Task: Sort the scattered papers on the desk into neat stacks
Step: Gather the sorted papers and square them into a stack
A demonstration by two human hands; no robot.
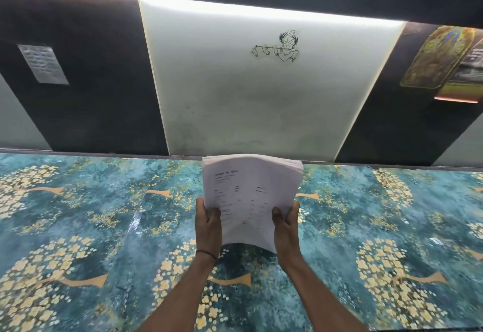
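A thick stack of white printed papers (248, 193) is held up above the desk (104, 214), its top edge bowed and its sheets roughly aligned. My left hand (209, 227) grips the stack's lower left side, thumb on the front page. My right hand (285, 227) grips the lower right side the same way. The lower edge of the stack hangs between my wrists, above the desk's surface. No other loose papers show on the desk.
The desk carries a teal cover with a yellow flower-tree pattern under clear plastic. Behind it rises a wall with a white panel (235, 83) bearing a small line drawing, dark panels either side, a small notice (43, 64) at left and posters (439, 57) at right.
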